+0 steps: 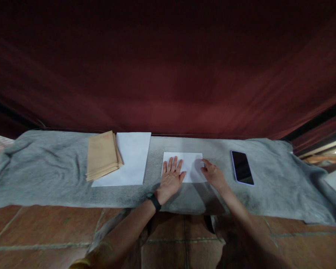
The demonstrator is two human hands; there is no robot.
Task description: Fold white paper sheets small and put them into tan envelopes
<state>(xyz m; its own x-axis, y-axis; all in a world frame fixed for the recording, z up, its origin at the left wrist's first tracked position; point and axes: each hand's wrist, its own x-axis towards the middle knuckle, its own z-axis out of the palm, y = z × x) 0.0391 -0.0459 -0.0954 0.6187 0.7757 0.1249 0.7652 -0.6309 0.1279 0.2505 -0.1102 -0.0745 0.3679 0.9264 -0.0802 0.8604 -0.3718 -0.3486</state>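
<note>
Two bare hands work over a small, white, rectangular piece of paper (pixel 190 158), which lies on a soft grey cloth (pixel 271 168) in front of the person. The left hand (pixel 171 176) rests palm down on the paper's left part, fingers spread and gripping nothing. The right hand (pixel 213 175) is at the right edge, well apart from the left, with fingers curled; whether thumb and finger pinch the paper cannot be told.

The step in hand appears to be steadying the paper flat while the right fingers attend to its edge. The next move probably calls for even pressure from the left palm and a light touch on the right — thin paper could crease or skid on the fabric.

The paper looks smooth and straight-edged; whether it is one layer or folded is unclear. The cloth has a fuzzy nap and is rumpled towards both ends. To the left, a fanned stack of tan paper envelopes (pixel 102 154) partly covers a larger white paper sheet or stack (pixel 133 157), crisp at the corners. To the right lies a dark-screened phone in a pale purple case (pixel 242 167) — a hard, glossy, rounded rectangle, well apart from the paper.
</note>
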